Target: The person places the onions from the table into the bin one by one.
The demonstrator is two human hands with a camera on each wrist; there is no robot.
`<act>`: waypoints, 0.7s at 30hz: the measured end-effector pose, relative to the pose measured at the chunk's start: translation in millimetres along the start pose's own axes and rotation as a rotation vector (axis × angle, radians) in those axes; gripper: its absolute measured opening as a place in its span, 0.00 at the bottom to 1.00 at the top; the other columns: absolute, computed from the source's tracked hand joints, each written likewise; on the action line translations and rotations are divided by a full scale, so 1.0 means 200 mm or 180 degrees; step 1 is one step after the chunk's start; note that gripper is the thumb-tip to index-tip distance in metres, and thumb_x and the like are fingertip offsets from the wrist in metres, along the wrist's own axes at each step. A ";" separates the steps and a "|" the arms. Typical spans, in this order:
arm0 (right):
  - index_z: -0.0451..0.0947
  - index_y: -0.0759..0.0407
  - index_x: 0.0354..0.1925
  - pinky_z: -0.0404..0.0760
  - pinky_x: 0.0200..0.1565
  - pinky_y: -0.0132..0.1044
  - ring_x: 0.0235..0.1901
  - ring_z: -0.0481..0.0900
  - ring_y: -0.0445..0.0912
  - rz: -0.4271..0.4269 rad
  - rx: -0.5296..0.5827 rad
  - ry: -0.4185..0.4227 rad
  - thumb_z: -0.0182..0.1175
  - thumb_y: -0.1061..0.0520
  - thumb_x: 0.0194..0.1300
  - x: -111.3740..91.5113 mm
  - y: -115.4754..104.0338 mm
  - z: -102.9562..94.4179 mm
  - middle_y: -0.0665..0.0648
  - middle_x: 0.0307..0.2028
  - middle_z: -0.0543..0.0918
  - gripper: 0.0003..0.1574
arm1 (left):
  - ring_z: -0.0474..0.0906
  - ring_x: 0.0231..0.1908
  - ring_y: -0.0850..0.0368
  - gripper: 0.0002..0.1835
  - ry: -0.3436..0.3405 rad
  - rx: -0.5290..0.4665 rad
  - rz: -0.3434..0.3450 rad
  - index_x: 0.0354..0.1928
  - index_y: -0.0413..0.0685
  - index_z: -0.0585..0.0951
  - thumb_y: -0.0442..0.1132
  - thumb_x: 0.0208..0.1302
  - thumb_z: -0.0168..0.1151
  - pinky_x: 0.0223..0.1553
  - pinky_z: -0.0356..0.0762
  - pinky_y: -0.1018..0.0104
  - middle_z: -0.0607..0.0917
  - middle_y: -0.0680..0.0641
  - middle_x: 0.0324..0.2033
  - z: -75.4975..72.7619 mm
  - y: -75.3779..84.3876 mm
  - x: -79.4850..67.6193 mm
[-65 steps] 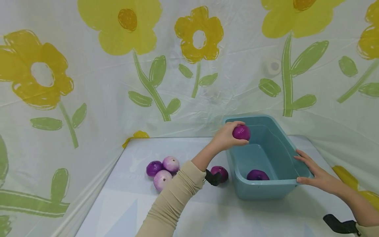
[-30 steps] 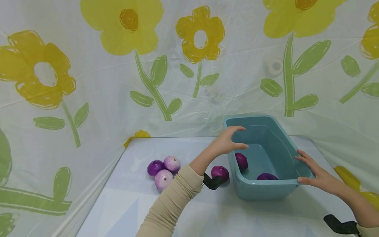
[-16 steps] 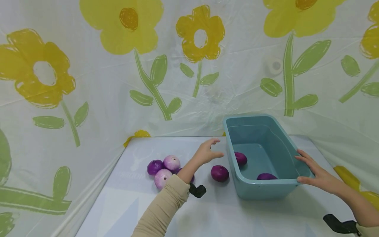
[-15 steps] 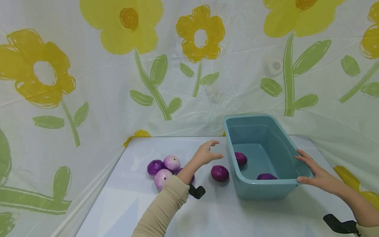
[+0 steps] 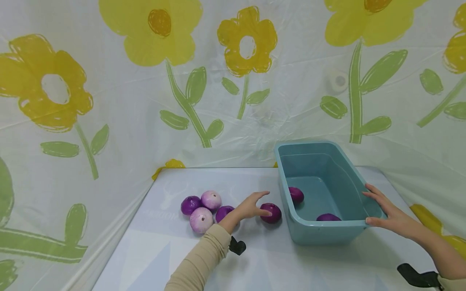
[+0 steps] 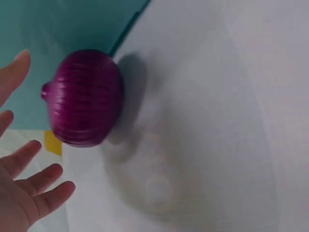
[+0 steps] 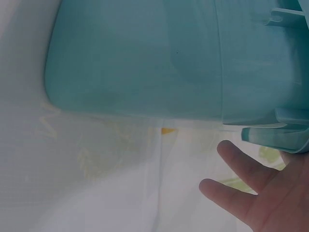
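In the head view my left hand [image 5: 251, 206] reaches just left of a dark purple onion [image 5: 271, 213], its thumb and fingers spread apart. The left wrist view shows this onion [image 6: 87, 98] beside the bin's wall, with spread fingers [image 6: 41, 181] and a gap between them and it. My right hand [image 5: 395, 216] rests on the right front corner of the blue-green bin [image 5: 327, 234]. From the right wrist, two straight fingers [image 7: 231, 195] stand out below the bin's rim; the others are partly hidden. Inside the bin lie two purple onions, one by the left wall [image 5: 296, 195], another near the front [image 5: 328, 217].
Left of my left hand sits a cluster of onions: a purple one [image 5: 191, 205], two pale ones [image 5: 211, 200] and another purple one [image 5: 223, 212] partly behind the wrist. The white table [image 5: 153, 250] ends at a flowered curtain [image 5: 255, 137] behind.
My left hand let go of a purple onion, which now lies in the bin. It then moved left out of the bin and down beside the onion on the table. The right hand stays put.
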State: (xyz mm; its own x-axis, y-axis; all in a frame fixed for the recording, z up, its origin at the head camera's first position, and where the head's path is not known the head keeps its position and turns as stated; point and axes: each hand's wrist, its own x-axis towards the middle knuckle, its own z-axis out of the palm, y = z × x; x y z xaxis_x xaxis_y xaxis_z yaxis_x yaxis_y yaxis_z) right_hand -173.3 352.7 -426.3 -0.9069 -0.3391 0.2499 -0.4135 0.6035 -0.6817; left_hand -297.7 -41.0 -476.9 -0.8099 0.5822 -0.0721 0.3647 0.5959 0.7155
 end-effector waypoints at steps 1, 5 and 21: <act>0.45 0.69 0.66 0.46 0.43 0.79 0.57 0.39 0.15 0.0008 -0.0016 0.0001 0.56 0.65 0.56 0.00 0.00 0.00 0.30 0.67 0.35 0.45 | 0.58 0.65 0.50 0.40 -0.0021 0.0018 0.0031 0.67 0.52 0.61 0.47 0.53 0.67 0.62 0.60 0.52 0.64 0.47 0.65 0.01 -0.01 0.00; 0.45 0.69 0.66 0.50 0.42 0.78 0.55 0.39 0.15 0.0038 -0.0067 0.0004 0.56 0.66 0.55 0.00 0.00 0.00 0.28 0.66 0.35 0.45 | 0.59 0.64 0.50 0.40 -0.0062 0.0025 0.0094 0.67 0.52 0.61 0.45 0.52 0.68 0.62 0.61 0.53 0.65 0.47 0.64 0.04 -0.06 0.01; 0.45 0.67 0.67 0.47 0.43 0.79 0.56 0.39 0.15 0.0030 -0.0025 -0.0005 0.56 0.66 0.56 0.00 0.01 0.00 0.29 0.67 0.34 0.46 | 0.66 0.59 0.48 0.35 -0.0121 -0.0194 -0.0070 0.62 0.58 0.67 0.42 0.50 0.69 0.56 0.68 0.53 0.70 0.46 0.59 0.14 -0.13 0.01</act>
State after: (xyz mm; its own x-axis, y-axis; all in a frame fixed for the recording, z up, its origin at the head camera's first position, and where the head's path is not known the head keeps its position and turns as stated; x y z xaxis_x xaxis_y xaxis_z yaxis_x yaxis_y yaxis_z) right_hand -174.3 353.9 -427.3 -0.9107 -0.3345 0.2424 -0.4056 0.6124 -0.6786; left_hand -296.8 -39.7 -515.5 -0.7988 0.5907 -0.1137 0.3174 0.5745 0.7544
